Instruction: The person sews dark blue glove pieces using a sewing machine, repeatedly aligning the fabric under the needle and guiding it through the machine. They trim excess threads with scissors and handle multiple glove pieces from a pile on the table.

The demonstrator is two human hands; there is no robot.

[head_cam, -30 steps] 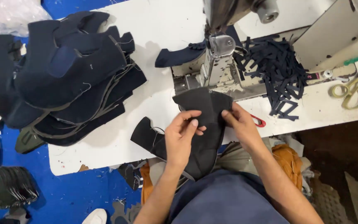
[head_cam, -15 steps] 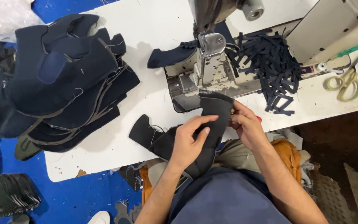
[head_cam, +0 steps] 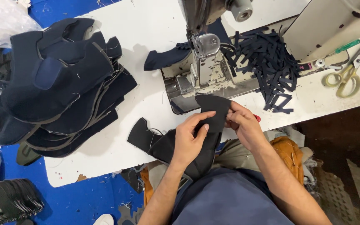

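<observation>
Since a second ago we've slid the black shoe-upper piece (head_cam: 207,121) forward: its top edge now sits just in front of the sewing machine (head_cam: 207,62) post, nearer the presser foot than before. Left hand (head_cam: 188,139) lies flat on the piece, thumb and fingers pressing it down; right hand (head_cam: 244,125) pinches its right edge. The piece's tail drapes off the white table (head_cam: 146,25) edge toward our lap. Looks like alignment is nearly done, not yet under the foot.
</observation>
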